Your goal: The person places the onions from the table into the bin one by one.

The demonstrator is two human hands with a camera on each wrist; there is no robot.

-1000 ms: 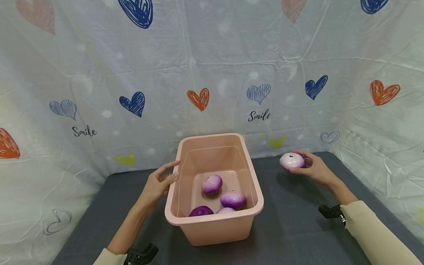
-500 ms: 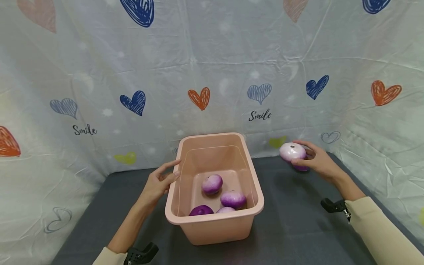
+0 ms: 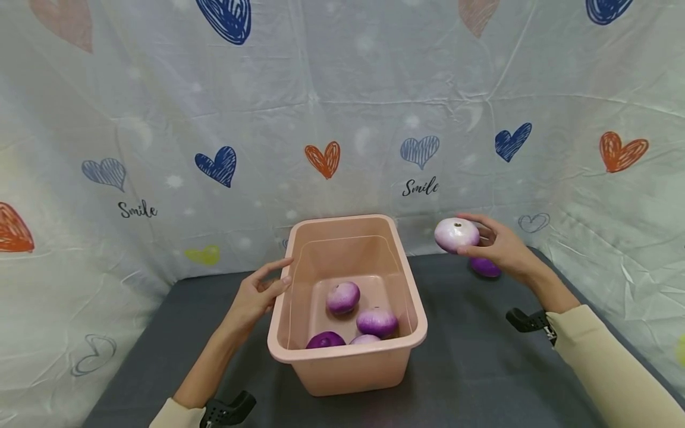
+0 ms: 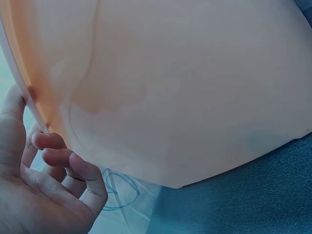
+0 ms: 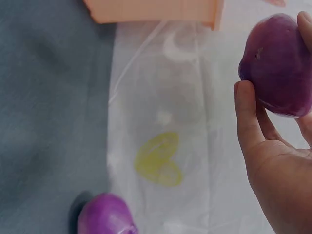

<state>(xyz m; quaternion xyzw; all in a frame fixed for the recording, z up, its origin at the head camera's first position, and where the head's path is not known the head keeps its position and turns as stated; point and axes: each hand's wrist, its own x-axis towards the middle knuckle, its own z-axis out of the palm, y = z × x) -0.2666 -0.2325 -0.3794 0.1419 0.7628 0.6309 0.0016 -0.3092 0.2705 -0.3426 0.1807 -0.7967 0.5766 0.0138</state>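
Observation:
My right hand [image 3: 500,246] holds a pale red onion [image 3: 456,235] between thumb and fingers, raised above the table to the right of the bin. In the right wrist view, the held onion's purple side [image 5: 280,68] faces the camera. Another purple onion [image 3: 484,267] lies on the table below this hand, partly hidden by it. My left hand [image 3: 257,297] grips the left rim of a peach plastic bin [image 3: 348,371], other fingers curled below the rim [image 4: 68,151]. Inside lie several red onions, among them one near the middle [image 3: 342,298] and one farther right [image 3: 377,322].
A dark cloth [image 3: 460,368] covers the table. Close behind the bin hangs a pale curtain [image 3: 353,83] printed with hearts, and it also closes in both sides. The bin's front wall hides part of the onions nearest to it.
My right hand has lifted the pale onion and carried it a little left towards the bin, uncovering more of the onion on the table. The left hand and bin stay put.

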